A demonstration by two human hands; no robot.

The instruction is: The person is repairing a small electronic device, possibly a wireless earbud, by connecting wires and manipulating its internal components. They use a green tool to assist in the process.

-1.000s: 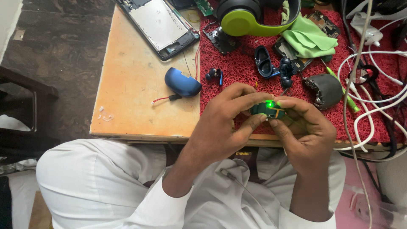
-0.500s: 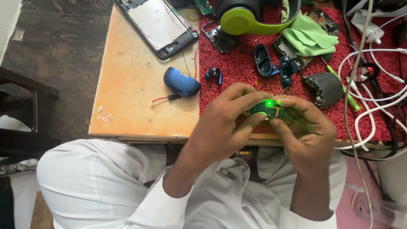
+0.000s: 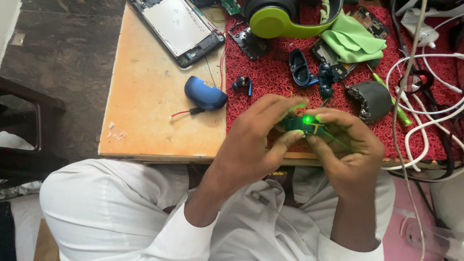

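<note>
Seated view over a repair worktop [image 3: 145, 111], read left to right. Near the far edge lies an opened phone chassis [image 3: 179, 26]; toward the middle of the bare wood rests a blue shell half [image 3: 205, 93] with a thin red-and-white lead [image 3: 186, 113] trailing from it. On the red mat [image 3: 251, 82] are a small dark earbud [image 3: 241, 83], a green-and-black headphone [image 3: 278, 17], a green cloth [image 3: 355, 41], a grey cylindrical part [image 3: 372, 100] and, at the right edge, white cables [image 3: 425, 87].

Above the near edge of the mat, the left hand [image 3: 256, 140] and right hand [image 3: 345, 150] together pinch a small circuit board [image 3: 304, 124] bearing a lit green indicator [image 3: 306, 119]. Both hands are closed on it, thumbs beneath and fingertips on top; the board is clear of the mat.

Handling note: such a board is judged best gripped by its edges, keeping fingertips off powered contacts. Hold the forearms braced on the worktop edge so the piece stays steady, and avoid tugging any attached leads, which cannot be traced clearly here. Working low over the mat would limit loss if a part slips.
</note>
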